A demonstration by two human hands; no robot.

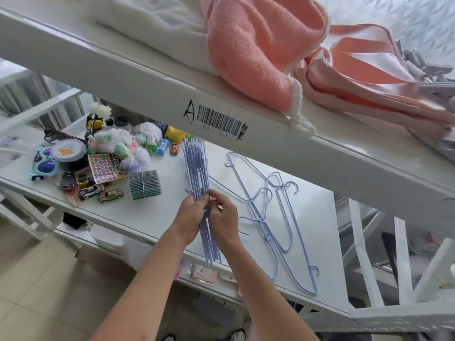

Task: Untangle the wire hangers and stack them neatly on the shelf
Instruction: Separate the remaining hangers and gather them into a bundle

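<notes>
A bundle of several pale blue wire hangers (197, 166) stands on edge across the white shelf (157, 215), reaching from under the upper shelf out past the front edge. My left hand (190, 219) and my right hand (224, 217) press against the bundle from either side near its middle, fingers curled on the wires. To the right, a loose tangle of blue wire hangers (268, 217) lies flat on the shelf, hooks interlocked, apart from both hands.
Toy cars (98, 191), sunglasses (44, 166), a sticker sheet (104, 168), a dark card stack (144, 184) and bottles crowd the shelf's left part. The upper shelf (147, 82) with a barcode overhangs, carrying a pink towel (256, 52) and pink hangers (384, 80).
</notes>
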